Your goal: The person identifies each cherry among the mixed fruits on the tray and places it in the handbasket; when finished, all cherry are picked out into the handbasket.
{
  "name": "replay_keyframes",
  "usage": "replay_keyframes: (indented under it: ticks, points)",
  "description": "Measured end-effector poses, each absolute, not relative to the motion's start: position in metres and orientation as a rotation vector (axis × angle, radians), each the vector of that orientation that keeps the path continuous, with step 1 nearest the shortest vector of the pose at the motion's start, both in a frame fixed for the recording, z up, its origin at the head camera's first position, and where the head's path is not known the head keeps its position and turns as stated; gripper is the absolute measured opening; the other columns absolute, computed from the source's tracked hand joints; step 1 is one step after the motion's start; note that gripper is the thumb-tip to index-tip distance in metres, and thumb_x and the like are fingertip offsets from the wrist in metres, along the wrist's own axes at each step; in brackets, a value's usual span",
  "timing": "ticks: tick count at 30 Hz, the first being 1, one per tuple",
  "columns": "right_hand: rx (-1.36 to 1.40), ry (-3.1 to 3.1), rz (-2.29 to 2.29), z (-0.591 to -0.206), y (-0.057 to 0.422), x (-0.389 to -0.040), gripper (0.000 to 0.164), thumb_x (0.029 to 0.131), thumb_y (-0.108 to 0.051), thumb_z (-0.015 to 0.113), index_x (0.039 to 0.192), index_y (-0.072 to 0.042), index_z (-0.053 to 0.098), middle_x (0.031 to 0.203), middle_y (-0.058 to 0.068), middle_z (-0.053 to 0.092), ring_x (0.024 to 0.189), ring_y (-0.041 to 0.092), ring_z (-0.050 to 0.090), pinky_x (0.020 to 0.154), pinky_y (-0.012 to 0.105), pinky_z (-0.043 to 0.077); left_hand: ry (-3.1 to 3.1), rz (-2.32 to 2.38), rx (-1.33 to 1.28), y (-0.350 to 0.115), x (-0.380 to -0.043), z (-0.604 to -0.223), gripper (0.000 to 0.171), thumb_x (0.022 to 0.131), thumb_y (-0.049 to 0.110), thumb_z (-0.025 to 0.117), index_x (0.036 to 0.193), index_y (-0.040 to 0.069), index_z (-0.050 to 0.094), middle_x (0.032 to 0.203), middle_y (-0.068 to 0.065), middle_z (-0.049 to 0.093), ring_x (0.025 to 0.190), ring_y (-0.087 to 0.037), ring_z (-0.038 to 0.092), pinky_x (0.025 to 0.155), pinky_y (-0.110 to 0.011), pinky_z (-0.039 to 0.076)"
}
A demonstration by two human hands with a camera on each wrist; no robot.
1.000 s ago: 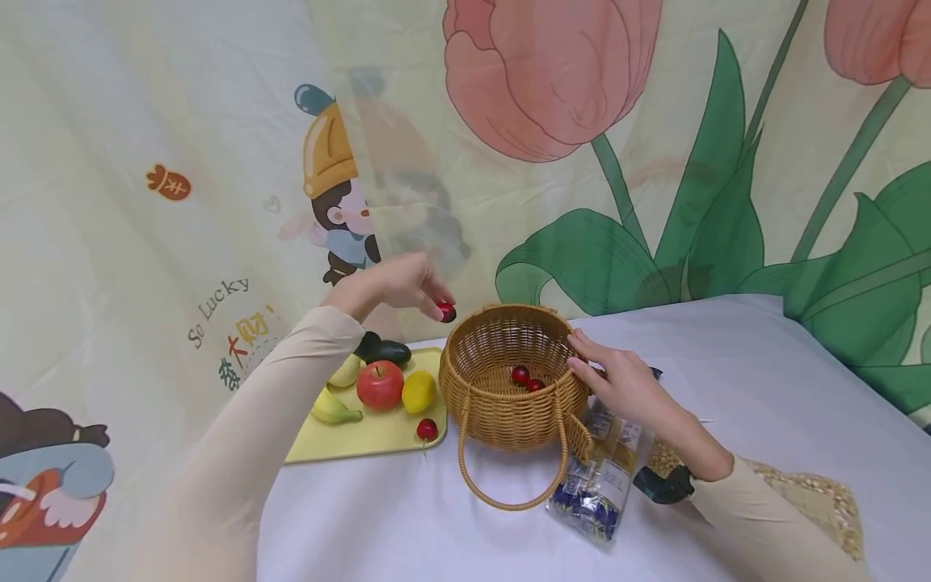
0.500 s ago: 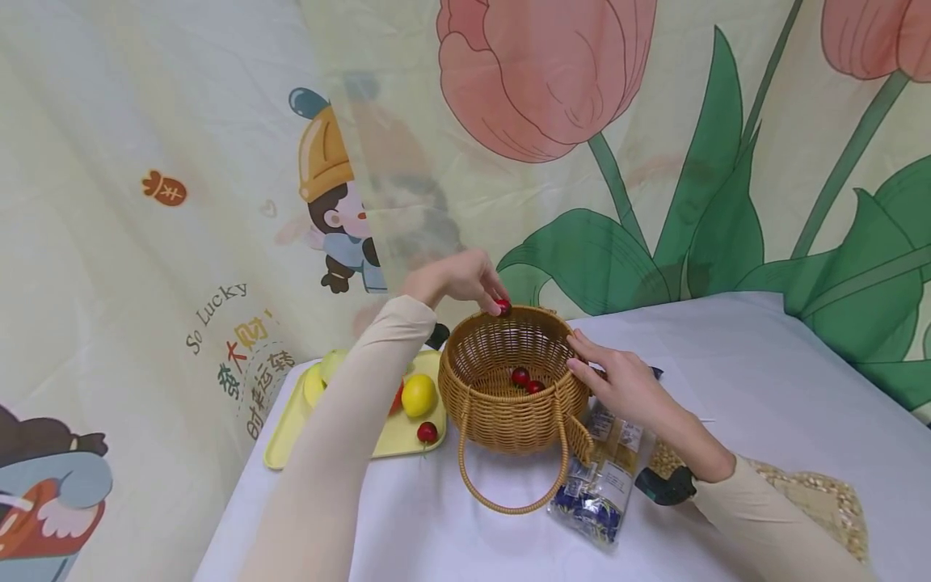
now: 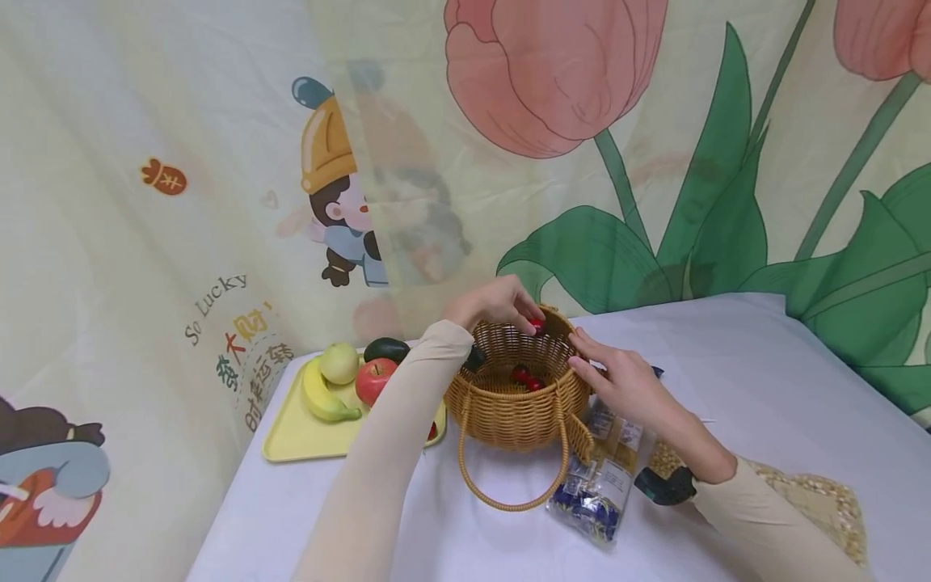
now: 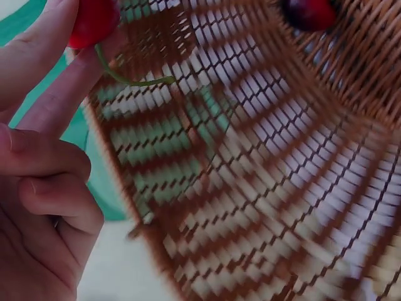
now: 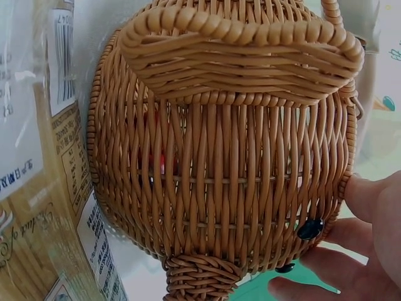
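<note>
My left hand (image 3: 503,301) reaches over the wicker basket (image 3: 509,424) and pinches a red cherry (image 3: 537,326) just inside the far rim. In the left wrist view the pinched cherry (image 4: 95,24) shows a green stem hanging toward the woven wall. Two cherries (image 3: 534,384) lie on the basket's bottom. On the basket's right side, my right hand (image 3: 618,378) rests with extended fingers against the rim. The right wrist view shows its thumb and fingers (image 5: 329,266) spread along the outer wicker, near black bead eyes (image 5: 310,229). The basket's handle (image 3: 509,508) hangs down toward me.
A yellow tray (image 3: 301,446) at left carries a banana (image 3: 327,396), a red apple (image 3: 374,380), a pale green round fruit (image 3: 339,364) and a dark eggplant-like piece (image 3: 387,349); my left forearm hides part. Clear packages (image 3: 600,493) and a woven mat (image 3: 822,501) lie at right.
My left hand has carried the cherry rightward from beside the basket, across the rim and down into its opening. The right hand and the basket stay put.
</note>
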State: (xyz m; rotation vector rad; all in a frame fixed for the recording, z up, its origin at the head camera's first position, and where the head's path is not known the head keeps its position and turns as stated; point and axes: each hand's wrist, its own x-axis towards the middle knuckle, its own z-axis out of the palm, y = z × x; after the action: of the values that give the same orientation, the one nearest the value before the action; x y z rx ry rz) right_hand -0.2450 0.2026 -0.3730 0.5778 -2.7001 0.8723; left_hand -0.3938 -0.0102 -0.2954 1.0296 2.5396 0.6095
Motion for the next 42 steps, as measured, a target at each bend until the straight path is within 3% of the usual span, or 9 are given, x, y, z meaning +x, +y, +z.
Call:
replay_keyframes:
  ticks: [9,19,42]
  points:
    - [0.562,-2.710,0.887,-0.370,0.201,-0.246,0.056,0.109,-0.033,0.050,0.153,-0.001,0.043,0.160,0.023,0.039,0.142,0.046,0.046,0.111,0.062,0.042,2.557,0.536,1.060,-0.006,-0.394,-0.317,0.031,0.089,0.015,0.080,0.120,0.009,0.077,0.120,-0.008,0.077,0.111,-0.019,0.073,0.095,-0.029,0.058]
    - [0.567,-2.705,0.879,-0.369,0.201,-0.246,0.055,0.108,-0.031,0.052,0.153,-0.001,0.044,0.159,0.023,0.039,0.140,0.046,0.048,0.110,0.062,0.043,2.519,0.539,1.058,-0.004,-0.393,-0.318,0.033,0.090,0.014,0.080,0.121,0.007,0.076,0.120,-0.009,0.077,0.114,-0.021,0.072,0.100,-0.031,0.057]
    - [0.568,-2.691,0.866,-0.375,0.202,-0.245,0.054,0.109,-0.032,0.051,0.152,0.000,0.044,0.159,0.023,0.040,0.137,0.045,0.052,0.108,0.061,0.046,2.514,0.540,1.076,-0.003,-0.393,-0.323,0.033,0.088,0.015,0.082,0.120,0.007,0.077,0.117,-0.008,0.078,0.111,-0.020,0.074,0.097,-0.030,0.058]
